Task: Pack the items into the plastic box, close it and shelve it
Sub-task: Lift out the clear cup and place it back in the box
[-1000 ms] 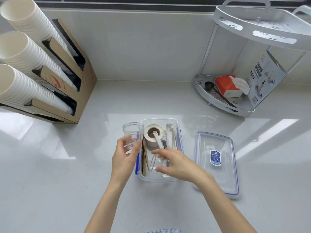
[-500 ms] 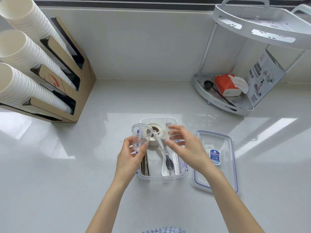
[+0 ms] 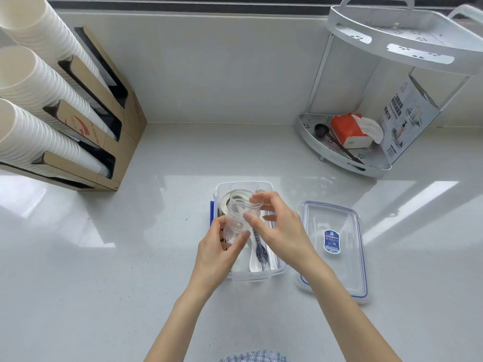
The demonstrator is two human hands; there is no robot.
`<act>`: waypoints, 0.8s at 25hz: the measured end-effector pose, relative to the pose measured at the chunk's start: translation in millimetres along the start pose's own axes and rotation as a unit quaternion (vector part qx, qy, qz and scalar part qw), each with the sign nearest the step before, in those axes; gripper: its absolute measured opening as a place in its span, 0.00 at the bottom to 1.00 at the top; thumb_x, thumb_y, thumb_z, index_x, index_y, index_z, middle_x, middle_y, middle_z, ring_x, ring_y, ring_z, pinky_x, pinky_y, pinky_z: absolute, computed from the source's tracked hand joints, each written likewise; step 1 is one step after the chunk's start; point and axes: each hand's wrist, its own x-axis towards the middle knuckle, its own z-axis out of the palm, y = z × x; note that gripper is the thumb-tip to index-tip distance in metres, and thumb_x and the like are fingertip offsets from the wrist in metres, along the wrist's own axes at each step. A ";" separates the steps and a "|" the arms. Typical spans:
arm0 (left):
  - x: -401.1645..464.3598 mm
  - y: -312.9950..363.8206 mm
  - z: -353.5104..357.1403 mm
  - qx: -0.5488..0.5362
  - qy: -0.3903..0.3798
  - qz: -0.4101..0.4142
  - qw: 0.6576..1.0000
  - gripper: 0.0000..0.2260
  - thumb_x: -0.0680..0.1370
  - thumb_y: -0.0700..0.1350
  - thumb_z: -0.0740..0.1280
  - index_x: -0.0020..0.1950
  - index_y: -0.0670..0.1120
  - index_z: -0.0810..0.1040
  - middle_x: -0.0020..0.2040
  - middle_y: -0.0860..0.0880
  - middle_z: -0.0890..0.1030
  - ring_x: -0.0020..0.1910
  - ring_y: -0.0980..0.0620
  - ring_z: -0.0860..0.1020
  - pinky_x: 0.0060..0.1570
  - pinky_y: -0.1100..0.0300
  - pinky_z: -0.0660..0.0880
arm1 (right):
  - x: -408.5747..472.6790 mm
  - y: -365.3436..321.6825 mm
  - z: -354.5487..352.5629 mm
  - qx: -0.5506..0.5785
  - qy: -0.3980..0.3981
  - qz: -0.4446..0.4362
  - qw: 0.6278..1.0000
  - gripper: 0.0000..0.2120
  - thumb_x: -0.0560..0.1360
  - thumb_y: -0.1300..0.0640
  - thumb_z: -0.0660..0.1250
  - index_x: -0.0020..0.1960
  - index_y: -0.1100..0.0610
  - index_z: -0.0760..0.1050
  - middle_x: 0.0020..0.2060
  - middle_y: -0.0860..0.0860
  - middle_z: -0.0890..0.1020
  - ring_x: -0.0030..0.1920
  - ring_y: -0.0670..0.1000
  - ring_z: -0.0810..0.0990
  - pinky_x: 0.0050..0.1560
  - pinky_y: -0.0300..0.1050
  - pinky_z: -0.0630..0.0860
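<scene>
- Holding a clear plastic cup (image 3: pixel 239 218) above the open plastic box (image 3: pixel 271 275): left hand (image 3: pixel 218 253) clamped round the cup's lower body, thumb and fingers wrapped on it; right hand (image 3: pixel 281 231) pinching the cup's rim, thumb on the near wall and the other fingers curled over the far edge.
- Box sits at centre of the white counter (image 3: pixel 104 270). Inside: tape roll (image 3: pixel 230 202) at the 12 o'clock end, white spoon (image 3: pixel 254 259) and dark fork (image 3: pixel 261 253) lying lengthwise toward 6 o'clock; flat packets along the left wall, too hidden to name.
- Lid (image 3: pixel 333 246) lies flat just beside the box at 3 o'clock, not yet fitted.
- Corner shelf rack (image 3: pixel 345 158) stands well apart at 1 o'clock, its lower tier already carrying a tissue pack (image 3: pixel 350 130) and a dark scoop (image 3: pixel 320 129).
- Risk, judged: the cup's thin walls may buckle or crack under a two-handed squeeze.
- Risk: set upright, the cup looks taller than the box wall; the lid would then not seat or latch.
- Risk: laid on its side, it may ride on the tape roll or cutlery and hold the lid proud.
- Risk: pressing it down could shove the spoon and fork askew, or skate the box on the glossy counter toward the lid.
- Risk: lower shelf tier looks crowded; the box may not fit there.
</scene>
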 end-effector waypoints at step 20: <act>7.0 -15.7 -8.1 0.186 -0.023 0.133 0.973 0.20 0.70 0.51 0.66 0.62 0.52 0.72 0.53 0.64 0.70 0.55 0.62 0.70 0.58 0.64 0.66 | 6.7 28.7 21.3 -0.148 -0.108 0.158 0.970 0.28 0.72 0.47 0.65 0.69 0.53 0.62 0.64 0.54 0.73 0.62 0.54 0.73 0.62 0.48 0.72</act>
